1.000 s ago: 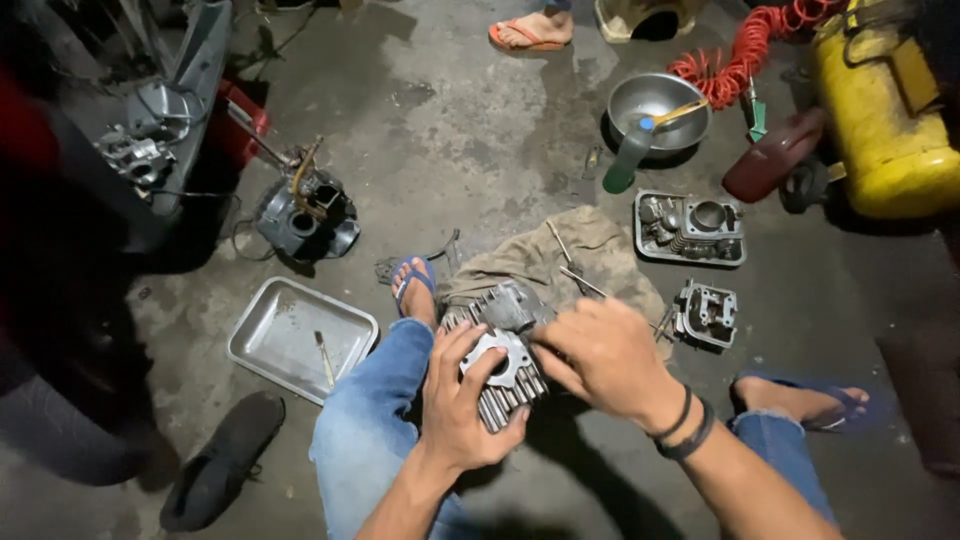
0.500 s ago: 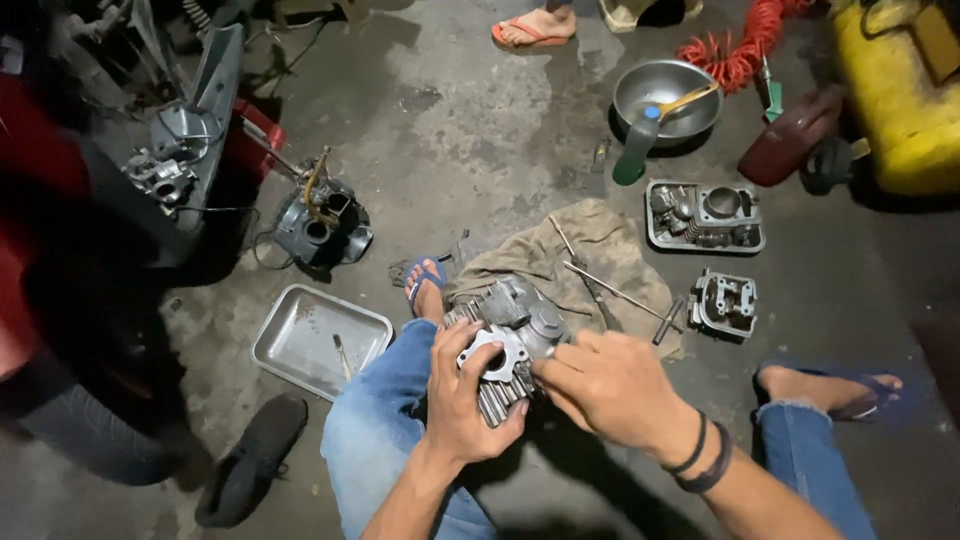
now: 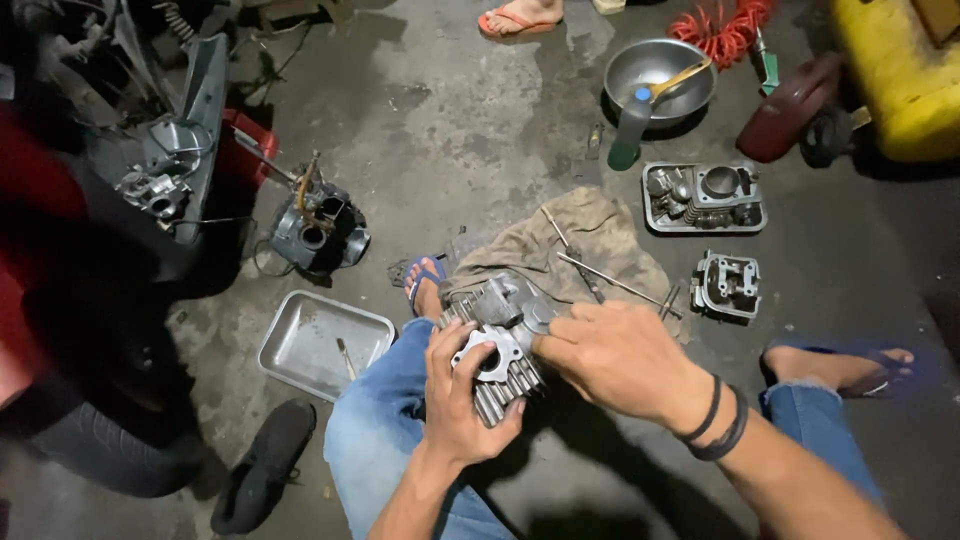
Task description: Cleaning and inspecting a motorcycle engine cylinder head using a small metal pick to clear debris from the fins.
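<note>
A finned grey metal engine cylinder head (image 3: 497, 340) rests over my left knee. My left hand (image 3: 462, 400) grips it from below, fingers wrapped over its round port flange. My right hand (image 3: 610, 355) presses on its right side, fingers closed against the casting; two dark bands circle that wrist. What the right fingertips pinch is hidden. A beige rag (image 3: 580, 250) lies on the concrete floor just beyond the part, with thin metal rods (image 3: 610, 280) across it.
An empty metal tray (image 3: 322, 345) sits left of my knee, a black shoe (image 3: 262, 475) below it. Engine parts: a cylinder block (image 3: 318, 232), a small casting (image 3: 728, 285), a tray of parts (image 3: 703, 197). Steel bowl (image 3: 658, 72), green bottle (image 3: 628, 128), yellow tank (image 3: 900, 70), motorcycle frame (image 3: 150, 170) left, someone's sandalled foot (image 3: 518, 18).
The view has shifted slightly. My right hand slid lower onto the cylinder head's right side, and my left hand has kept its grip.
</note>
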